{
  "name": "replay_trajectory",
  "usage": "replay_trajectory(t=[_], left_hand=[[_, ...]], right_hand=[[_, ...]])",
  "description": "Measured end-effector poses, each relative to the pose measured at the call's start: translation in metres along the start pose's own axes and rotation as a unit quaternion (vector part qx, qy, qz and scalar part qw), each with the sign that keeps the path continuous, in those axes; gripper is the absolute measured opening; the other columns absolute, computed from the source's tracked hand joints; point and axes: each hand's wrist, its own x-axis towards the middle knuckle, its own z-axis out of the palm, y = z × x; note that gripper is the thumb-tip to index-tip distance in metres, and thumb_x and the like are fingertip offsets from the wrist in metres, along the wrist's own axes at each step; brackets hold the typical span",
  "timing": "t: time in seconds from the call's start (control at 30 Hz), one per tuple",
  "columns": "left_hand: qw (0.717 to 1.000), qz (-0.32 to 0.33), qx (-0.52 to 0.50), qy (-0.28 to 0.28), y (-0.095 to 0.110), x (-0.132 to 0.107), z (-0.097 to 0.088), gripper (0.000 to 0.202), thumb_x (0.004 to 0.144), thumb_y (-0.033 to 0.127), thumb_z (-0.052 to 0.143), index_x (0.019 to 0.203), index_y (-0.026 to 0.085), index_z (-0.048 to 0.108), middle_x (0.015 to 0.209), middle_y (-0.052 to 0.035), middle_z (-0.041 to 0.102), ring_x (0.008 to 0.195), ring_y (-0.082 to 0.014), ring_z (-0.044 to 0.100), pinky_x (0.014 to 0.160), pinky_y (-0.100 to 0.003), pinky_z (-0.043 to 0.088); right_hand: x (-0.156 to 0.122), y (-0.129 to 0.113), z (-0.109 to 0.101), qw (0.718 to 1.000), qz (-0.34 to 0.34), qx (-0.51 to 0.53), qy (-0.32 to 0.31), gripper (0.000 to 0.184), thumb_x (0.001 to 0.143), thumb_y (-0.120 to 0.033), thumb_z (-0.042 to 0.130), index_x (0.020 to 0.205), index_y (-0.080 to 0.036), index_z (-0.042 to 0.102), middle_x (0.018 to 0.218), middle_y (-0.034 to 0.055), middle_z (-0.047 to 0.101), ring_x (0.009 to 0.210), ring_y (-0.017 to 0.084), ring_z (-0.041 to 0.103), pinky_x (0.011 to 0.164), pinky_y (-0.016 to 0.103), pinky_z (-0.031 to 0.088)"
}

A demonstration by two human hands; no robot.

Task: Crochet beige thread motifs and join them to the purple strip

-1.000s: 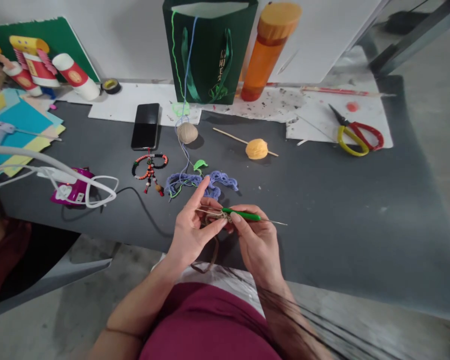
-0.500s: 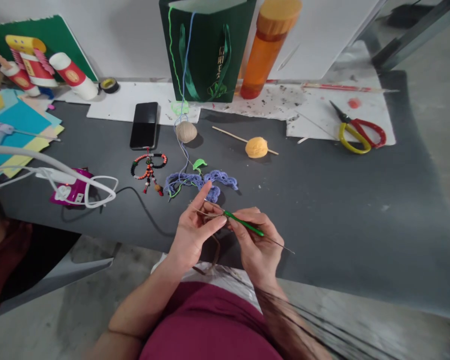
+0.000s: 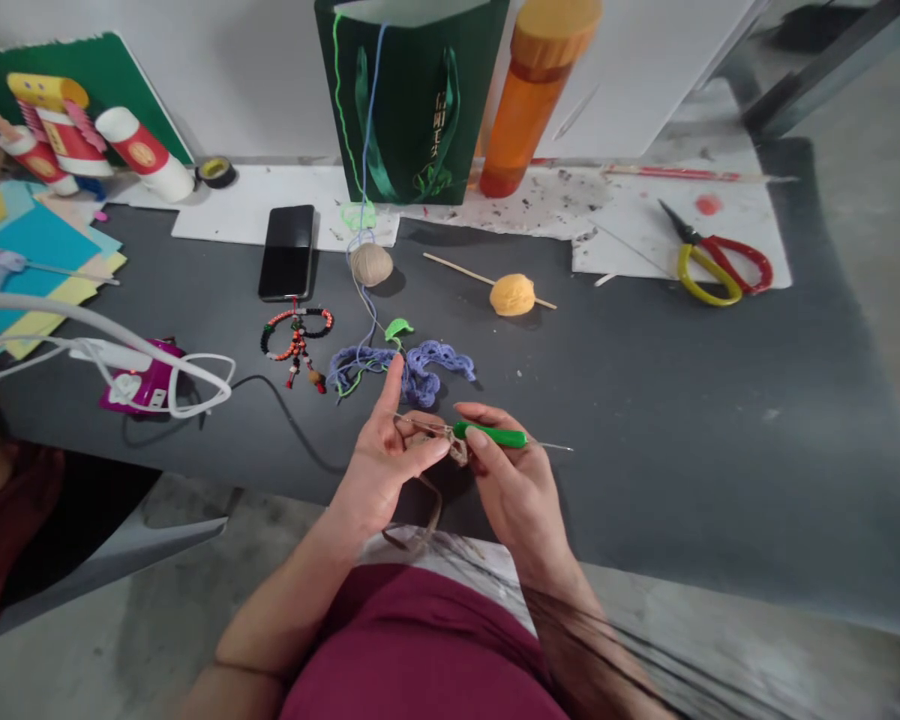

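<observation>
My right hand [image 3: 514,475] grips a green-handled crochet hook [image 3: 499,436] that lies nearly level, its metal end pointing right. My left hand [image 3: 386,455] pinches a small brown crochet piece [image 3: 429,436] at the hook's working end, with its index finger raised and brown yarn running over it. A strand of brown yarn [image 3: 420,520] hangs down toward my lap. Both hands hover over the near edge of the dark grey table [image 3: 645,400]. Just beyond them lies a purple crochet strip [image 3: 427,362] with a green leaf.
Farther back are a beige yarn ball [image 3: 371,264], an orange yarn ball on a stick [image 3: 511,295], a black phone [image 3: 288,252], a bead bracelet [image 3: 298,335], a green bag [image 3: 412,95], an orange bottle [image 3: 536,90] and scissors [image 3: 709,262]. White cables and a magenta device [image 3: 146,385] sit left.
The hook tilted down to the right half a second ago and has swung back to level. My left index finger stays raised; the hands have barely shifted.
</observation>
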Motion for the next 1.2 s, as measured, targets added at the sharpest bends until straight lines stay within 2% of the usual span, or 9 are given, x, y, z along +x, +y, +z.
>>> replay_trajectory(t=[0.07, 0.2, 0.3, 0.53, 0.63, 0.77, 1.0, 1.1, 1.2], left_hand=[[1.000, -0.003, 0.011, 0.004, 0.002, 0.000, 0.000, 0.130, 0.069, 0.013, 0.088, 0.173, 0.025, 0.012, 0.080, 0.0066, 0.071, 0.064, -0.0062, 0.056, 0.059, -0.018, 0.042], [0.999, 0.004, 0.049, 0.009, 0.003, -0.001, -0.003, 0.120, 0.072, 0.015, 0.085, 0.172, 0.024, 0.020, 0.077, 0.0075, 0.066, 0.057, -0.0053, 0.044, 0.052, -0.019, 0.034], [0.997, 0.019, 0.069, -0.003, 0.002, -0.001, -0.006, 0.118, 0.073, 0.017, 0.086, 0.172, 0.025, 0.021, 0.073, 0.0086, 0.062, 0.059, -0.0064, 0.045, 0.056, -0.020, 0.038], [0.990, 0.076, 0.116, -0.008, -0.003, -0.001, -0.013, 0.116, 0.078, 0.024, 0.088, 0.172, 0.026, 0.020, 0.079, 0.0049, 0.066, 0.068, -0.0095, 0.054, 0.070, -0.023, 0.048], [0.984, 0.112, 0.141, 0.002, -0.004, -0.001, -0.015, 0.113, 0.079, 0.025, 0.087, 0.172, 0.029, 0.022, 0.076, 0.0050, 0.064, 0.070, -0.0106, 0.055, 0.070, -0.022, 0.050], [0.979, 0.128, 0.161, 0.005, -0.005, 0.001, -0.015, 0.102, 0.082, 0.024, 0.084, 0.169, 0.032, 0.031, 0.077, 0.0046, 0.061, 0.069, -0.0100, 0.052, 0.066, -0.020, 0.048], [0.972, 0.139, 0.189, -0.031, -0.003, 0.008, -0.015, 0.070, 0.089, 0.030, 0.080, 0.155, 0.034, 0.057, 0.080, 0.0028, 0.059, 0.067, -0.0089, 0.050, 0.061, -0.018, 0.048], [0.964, 0.153, 0.214, -0.041, -0.001, 0.010, -0.015, 0.057, 0.092, 0.033, 0.077, 0.148, 0.037, 0.065, 0.083, 0.0012, 0.063, 0.065, -0.0090, 0.052, 0.059, -0.019, 0.050], [0.958, 0.167, 0.231, -0.034, -0.001, 0.013, -0.017, 0.049, 0.092, 0.035, 0.077, 0.141, 0.037, 0.072, 0.082, 0.0002, 0.065, 0.064, -0.0102, 0.054, 0.058, -0.020, 0.051]], right_hand=[[-0.001, 0.003, -0.002, 0.999, -0.017, -0.032, -0.012, 0.026, 0.080, -0.046, 0.090, 0.094, -0.025, 0.084, 0.085, 0.0026, 0.079, 0.071, 0.014, 0.067, 0.065, 0.024, 0.055], [-0.006, 0.002, 0.000, 0.989, -0.124, -0.081, -0.020, 0.009, 0.089, -0.036, 0.084, 0.094, -0.029, 0.086, 0.091, 0.0026, 0.083, 0.083, 0.016, 0.075, 0.074, 0.026, 0.060], [-0.009, -0.003, 0.005, 0.977, -0.177, -0.106, -0.046, 0.008, 0.093, -0.031, 0.080, 0.098, -0.031, 0.086, 0.095, 0.0038, 0.086, 0.091, 0.018, 0.078, 0.083, 0.028, 0.062], [-0.007, -0.005, 0.008, 0.970, -0.204, -0.126, -0.047, 0.004, 0.092, -0.026, 0.080, 0.093, -0.028, 0.084, 0.088, 0.0044, 0.084, 0.082, 0.019, 0.078, 0.077, 0.029, 0.064], [-0.004, -0.005, 0.009, 0.965, -0.214, -0.146, -0.035, 0.004, 0.088, -0.022, 0.082, 0.088, -0.026, 0.083, 0.084, 0.0042, 0.083, 0.078, 0.019, 0.077, 0.074, 0.030, 0.063], [-0.001, -0.013, 0.011, 0.965, -0.207, -0.158, -0.040, 0.007, 0.087, -0.019, 0.081, 0.085, -0.025, 0.081, 0.080, 0.0026, 0.080, 0.075, 0.017, 0.074, 0.071, 0.028, 0.061], [0.002, -0.020, 0.009, 0.968, -0.174, -0.172, -0.058, 0.006, 0.087, -0.019, 0.079, 0.085, -0.025, 0.078, 0.079, 0.0012, 0.078, 0.072, 0.015, 0.072, 0.068, 0.025, 0.057], [0.005, -0.023, 0.008, 0.974, -0.127, -0.176, -0.069, 0.003, 0.088, -0.026, 0.080, 0.086, -0.025, 0.079, 0.078, 0.0009, 0.078, 0.071, 0.015, 0.071, 0.067, 0.025, 0.056], [0.010, -0.028, 0.007, 0.979, -0.051, -0.172, -0.096, 0.015, 0.088, -0.039, 0.082, 0.087, -0.024, 0.079, 0.080, 0.0019, 0.078, 0.073, 0.016, 0.071, 0.068, 0.027, 0.057]])
